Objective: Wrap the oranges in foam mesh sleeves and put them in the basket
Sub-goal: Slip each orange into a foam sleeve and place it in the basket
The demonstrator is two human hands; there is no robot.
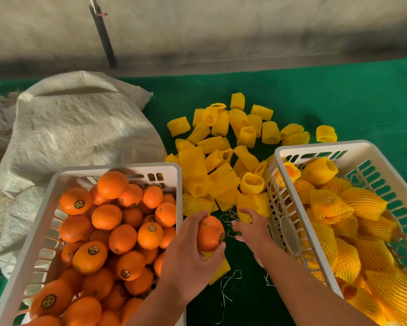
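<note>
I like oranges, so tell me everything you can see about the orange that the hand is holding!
The orange is bare, with no foam sleeve. Its skin looks smooth, shiny and deep orange, with a round dark sticker showing at its right edge. The left hand grips it from below and the side, above the green cloth between the two white baskets. The right hand is close beside it, not touching it.

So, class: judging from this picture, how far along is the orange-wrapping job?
Done: the right basket holds many wrapped oranges. In hand: the left hand grips a bare orange; the right hand reaches for a sleeve. Left: the left basket is full of bare oranges.
</note>
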